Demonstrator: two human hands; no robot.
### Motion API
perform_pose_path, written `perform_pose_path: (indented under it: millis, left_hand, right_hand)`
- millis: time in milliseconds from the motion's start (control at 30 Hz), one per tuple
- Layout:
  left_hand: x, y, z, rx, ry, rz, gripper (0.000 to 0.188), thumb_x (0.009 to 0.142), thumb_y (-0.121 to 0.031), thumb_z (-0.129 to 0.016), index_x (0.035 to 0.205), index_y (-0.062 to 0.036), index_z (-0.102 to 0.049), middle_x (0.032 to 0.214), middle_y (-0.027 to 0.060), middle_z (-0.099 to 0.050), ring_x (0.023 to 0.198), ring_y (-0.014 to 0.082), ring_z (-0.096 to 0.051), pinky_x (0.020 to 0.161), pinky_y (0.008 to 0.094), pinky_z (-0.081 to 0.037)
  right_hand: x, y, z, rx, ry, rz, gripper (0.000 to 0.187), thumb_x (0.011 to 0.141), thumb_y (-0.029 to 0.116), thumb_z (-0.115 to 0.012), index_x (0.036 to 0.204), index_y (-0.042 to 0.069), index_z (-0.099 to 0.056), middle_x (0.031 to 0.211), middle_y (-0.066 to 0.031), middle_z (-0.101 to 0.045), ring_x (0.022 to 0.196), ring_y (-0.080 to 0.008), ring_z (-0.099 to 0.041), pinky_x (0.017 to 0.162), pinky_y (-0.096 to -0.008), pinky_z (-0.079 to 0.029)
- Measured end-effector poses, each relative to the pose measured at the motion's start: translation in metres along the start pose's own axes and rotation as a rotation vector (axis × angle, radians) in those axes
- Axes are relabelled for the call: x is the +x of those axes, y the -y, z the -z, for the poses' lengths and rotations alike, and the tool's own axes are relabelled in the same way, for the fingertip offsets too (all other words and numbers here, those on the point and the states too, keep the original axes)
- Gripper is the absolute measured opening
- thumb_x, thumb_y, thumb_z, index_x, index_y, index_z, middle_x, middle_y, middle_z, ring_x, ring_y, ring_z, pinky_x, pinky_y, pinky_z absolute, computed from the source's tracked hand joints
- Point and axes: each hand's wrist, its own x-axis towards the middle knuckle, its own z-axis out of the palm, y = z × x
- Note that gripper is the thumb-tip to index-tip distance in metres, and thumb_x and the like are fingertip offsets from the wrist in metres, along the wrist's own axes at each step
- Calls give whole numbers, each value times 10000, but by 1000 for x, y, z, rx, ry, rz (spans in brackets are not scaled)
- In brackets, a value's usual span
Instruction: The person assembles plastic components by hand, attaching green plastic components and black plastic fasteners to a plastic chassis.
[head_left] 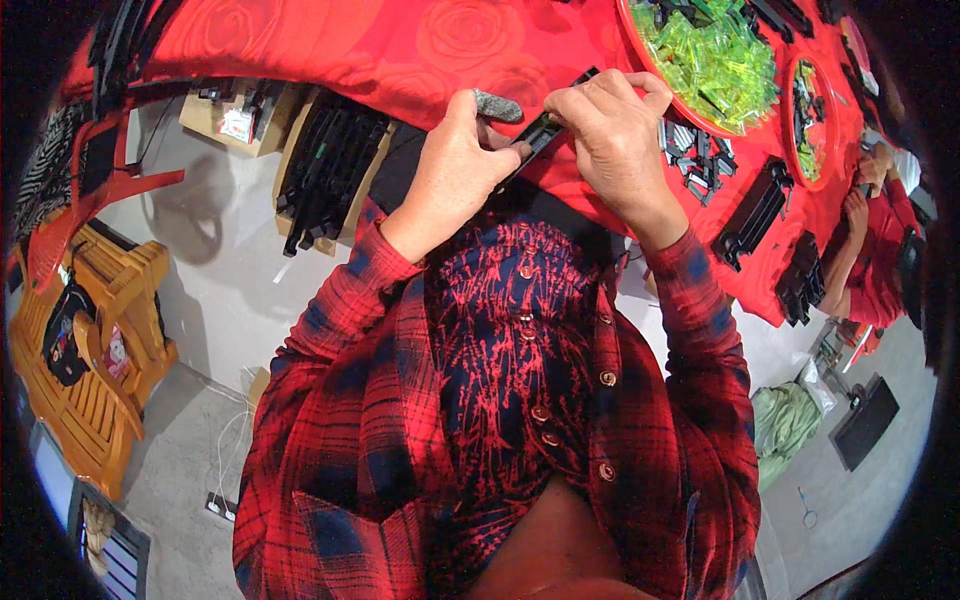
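At the near edge of a table spread with red cloth point(400, 40), both your hands meet around one narrow dark strip point(541, 139), which slants up and to the right between them, just above your lap. Your left hand point(452, 165) has its thumb pressed against the strip's lower part; a grey, rounded thing point(497, 107) sits at its forefinger, whether a finger cover or a held object you cannot tell. Your right hand point(617, 130) pinches the upper part, thumb and fingers together on it, with the strip's far end poking out beyond.

The step in hand appears to be close two-handed work on this strip; your fingers hide the exact contact. Judging by the grip, the next move calls for a steady left hold and fine pressure from the right fingertips.

Just beyond your right hand stands a large red basin point(633, 38) heaped with clear yellow-green pieces point(715, 70). Near it lie loose black and grey pieces point(700, 165), then a long black part point(755, 215). Farther right are a smaller red basket point(809, 184) and another person's hand point(876, 165).
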Motion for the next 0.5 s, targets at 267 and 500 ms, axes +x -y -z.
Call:
perform_pose_path:
  millis: [267, 500]
  left_hand:
    - [3, 10, -2, -31, -4, 5, 352, 830, -43, -743, 1126, -20, -554, 798, 34, -637, 679, 84, -582, 604, 238, -468]
    - [3, 10, -2, -42, -25, 12, 363, 815, -42, -759, 1108, -7, -548, 784, 36, -629, 650, 93, -581, 578, 244, -471]
  right_hand:
    - [-3, 1, -10, -14, -47, 14, 177, 740, 21, -616, 869, 143, -609, 734, 18, -588, 835, -194, -593, 915, -448, -342]
    - [-3, 5, -10, -4, -58, 21, 177, 737, 24, -619, 874, 135, -608, 745, 10, -597, 839, -200, -598, 921, -442, -346]
